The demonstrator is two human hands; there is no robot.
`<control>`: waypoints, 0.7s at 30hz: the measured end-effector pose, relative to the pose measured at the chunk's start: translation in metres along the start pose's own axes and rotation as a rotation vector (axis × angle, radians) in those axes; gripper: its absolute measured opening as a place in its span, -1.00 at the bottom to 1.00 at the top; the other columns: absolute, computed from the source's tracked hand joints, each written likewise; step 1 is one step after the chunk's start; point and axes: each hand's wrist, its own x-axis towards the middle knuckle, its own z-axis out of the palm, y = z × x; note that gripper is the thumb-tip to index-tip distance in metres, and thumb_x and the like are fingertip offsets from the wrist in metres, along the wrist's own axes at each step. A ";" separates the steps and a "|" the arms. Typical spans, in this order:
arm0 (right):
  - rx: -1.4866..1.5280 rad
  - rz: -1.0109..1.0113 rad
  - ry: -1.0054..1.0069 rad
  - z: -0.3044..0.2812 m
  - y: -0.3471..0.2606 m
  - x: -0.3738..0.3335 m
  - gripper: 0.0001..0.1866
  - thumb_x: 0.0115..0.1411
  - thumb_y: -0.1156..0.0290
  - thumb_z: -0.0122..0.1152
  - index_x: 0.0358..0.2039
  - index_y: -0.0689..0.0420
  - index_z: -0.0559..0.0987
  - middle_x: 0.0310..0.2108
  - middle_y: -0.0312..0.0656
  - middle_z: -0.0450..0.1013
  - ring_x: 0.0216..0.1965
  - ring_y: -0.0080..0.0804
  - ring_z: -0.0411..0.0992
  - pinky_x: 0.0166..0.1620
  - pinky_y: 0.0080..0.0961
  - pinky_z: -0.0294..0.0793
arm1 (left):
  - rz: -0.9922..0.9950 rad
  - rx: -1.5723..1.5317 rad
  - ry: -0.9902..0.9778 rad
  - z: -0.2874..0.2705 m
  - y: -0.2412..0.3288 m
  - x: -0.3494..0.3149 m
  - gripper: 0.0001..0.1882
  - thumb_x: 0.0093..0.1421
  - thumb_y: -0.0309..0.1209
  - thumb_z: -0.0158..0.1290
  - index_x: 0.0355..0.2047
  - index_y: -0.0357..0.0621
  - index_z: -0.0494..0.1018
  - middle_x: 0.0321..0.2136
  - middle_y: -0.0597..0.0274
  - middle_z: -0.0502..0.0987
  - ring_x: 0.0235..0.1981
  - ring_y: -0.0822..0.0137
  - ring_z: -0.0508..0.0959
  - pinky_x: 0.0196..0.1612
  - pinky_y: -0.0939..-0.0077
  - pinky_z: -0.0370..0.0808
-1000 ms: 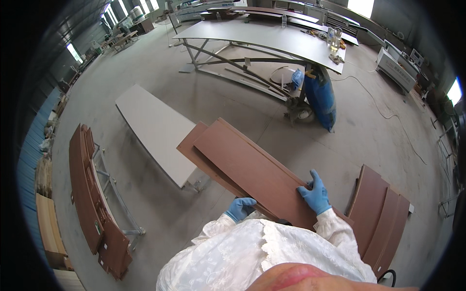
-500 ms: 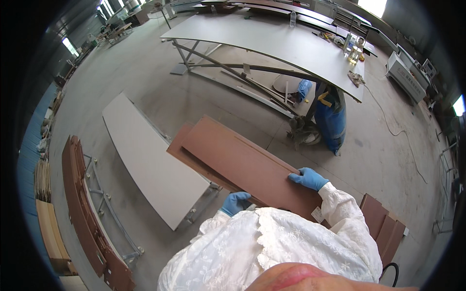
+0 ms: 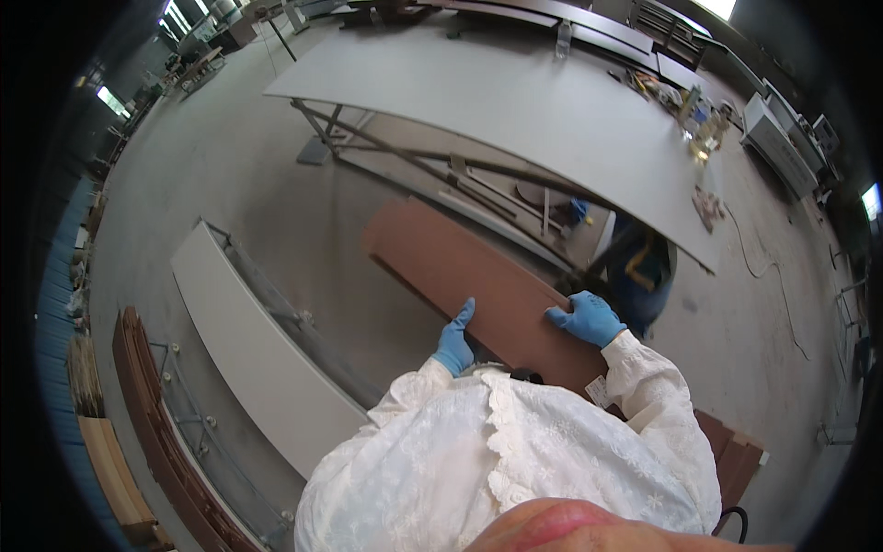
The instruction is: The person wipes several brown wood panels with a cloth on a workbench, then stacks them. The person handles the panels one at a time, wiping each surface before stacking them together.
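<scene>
A long reddish-brown board (image 3: 478, 276) lies slantwise across my front, held up between both hands above the floor. In blue gloves, my left hand (image 3: 454, 340) grips its near edge, thumb on top and the other fingers hidden beneath. On the far edge, towards the right end, my right hand (image 3: 590, 319) is closed round the board with the thumb on its face. A white label (image 3: 598, 391) sits at the end near my right sleeve. Whether a second board lies underneath cannot be made out now.
Ahead stands a wide white-topped table (image 3: 441, 92) with bottles and tools at its right. A blue bin (image 3: 639, 285) stands under its corner. To my left, a white panel (image 3: 258, 340) rests on a metal rack. Brown boards are stacked at far left (image 3: 161, 432) and right (image 3: 731, 451).
I have moved towards the white table, carrying the board along. The board has swung slightly to the right. My left hand has shifted up its near edge, and its thumb now shows on top.
</scene>
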 end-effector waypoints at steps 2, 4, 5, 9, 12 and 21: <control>-0.020 -0.072 0.030 -0.024 -0.010 0.062 -0.24 0.17 -0.29 0.21 -0.21 0.32 0.69 -0.17 0.26 0.58 -0.06 0.14 0.56 0.05 -0.09 0.51 | 0.034 -0.012 0.108 0.025 0.036 0.039 -0.39 0.17 -0.19 0.37 0.18 -0.12 0.47 0.15 0.11 0.54 0.16 0.01 0.51 0.30 0.03 0.44; -0.050 -0.117 0.016 -0.057 -0.024 0.130 -0.24 0.17 -0.30 0.20 -0.24 0.32 0.68 -0.16 0.26 0.57 -0.06 0.15 0.55 0.06 -0.08 0.51 | -0.019 -0.105 0.059 0.047 0.080 0.071 -0.38 0.16 -0.20 0.36 0.18 -0.13 0.47 0.13 0.12 0.56 0.15 0.00 0.52 0.29 0.01 0.44; -0.087 -0.180 0.112 -0.066 -0.034 0.157 -0.23 0.17 -0.32 0.19 -0.30 0.32 0.67 -0.17 0.25 0.56 -0.08 0.18 0.54 0.04 -0.07 0.51 | -0.037 -0.132 0.071 0.055 0.100 0.085 -0.39 0.14 -0.23 0.37 0.17 -0.11 0.47 0.13 0.12 0.56 0.15 0.01 0.52 0.27 -0.01 0.45; -0.182 -0.312 -0.001 -0.117 -0.078 0.274 -0.26 0.18 -0.29 0.19 -0.31 0.31 0.66 -0.17 0.24 0.54 -0.10 0.15 0.54 0.00 -0.04 0.52 | 0.071 -0.183 0.082 0.077 0.169 0.137 -0.40 0.15 -0.23 0.36 0.17 -0.08 0.47 0.12 0.12 0.56 0.14 0.04 0.52 0.24 0.02 0.48; -0.145 -0.367 0.013 -0.141 -0.105 0.361 -0.33 0.20 -0.24 0.19 -0.30 0.25 0.67 -0.17 0.19 0.55 -0.10 0.12 0.55 -0.01 -0.06 0.53 | 0.255 -0.070 0.118 0.085 0.230 0.192 -0.44 0.17 -0.24 0.33 0.17 -0.08 0.48 0.11 0.13 0.56 0.12 0.07 0.54 0.21 0.08 0.51; 0.982 -0.328 1.007 -0.282 -0.106 0.557 -0.77 0.43 0.42 0.10 -0.09 0.26 0.66 -0.16 -0.09 0.69 -0.15 -0.32 0.66 -0.06 -0.42 0.60 | 0.323 -0.072 0.072 0.096 0.466 0.341 -0.60 0.17 -0.46 0.28 0.04 -0.06 0.54 -0.04 0.22 0.64 -0.02 0.18 0.64 0.08 0.19 0.62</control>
